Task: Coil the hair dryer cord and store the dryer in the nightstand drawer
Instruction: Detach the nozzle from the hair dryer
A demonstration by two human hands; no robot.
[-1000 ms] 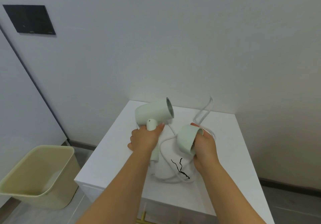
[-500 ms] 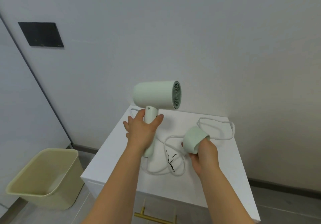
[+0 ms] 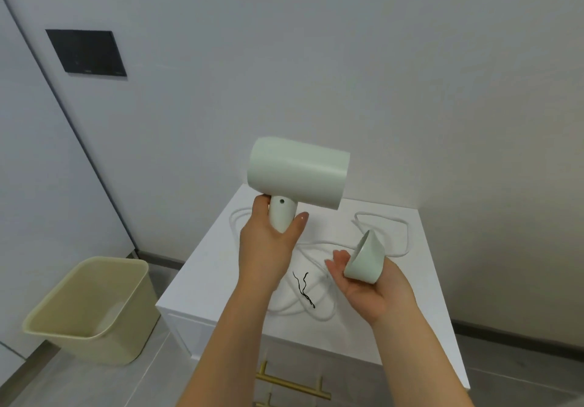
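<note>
A pale green hair dryer [image 3: 298, 177] is held up above the white nightstand [image 3: 436, 337]. My left hand [image 3: 268, 245] grips its handle, barrel pointing right. My right hand [image 3: 368, 283], palm up, holds the dryer's detached pale green nozzle [image 3: 365, 258] between thumb and fingers. The white cord [image 3: 382, 226] lies in loose loops across the nightstand top, running under both hands. A thin black twist tie [image 3: 303, 289] lies on the top between my forearms. The drawer's brass handle [image 3: 290, 384] shows below the front edge; the drawer looks closed.
A beige waste bin [image 3: 91, 308] stands on the grey floor left of the nightstand. A dark panel [image 3: 87, 52] is on the wall at upper left. The nightstand backs against the white wall.
My left hand has lifted the dryer higher off the nightstand. My right hand has turned palm up with the nozzle and moved slightly right.
</note>
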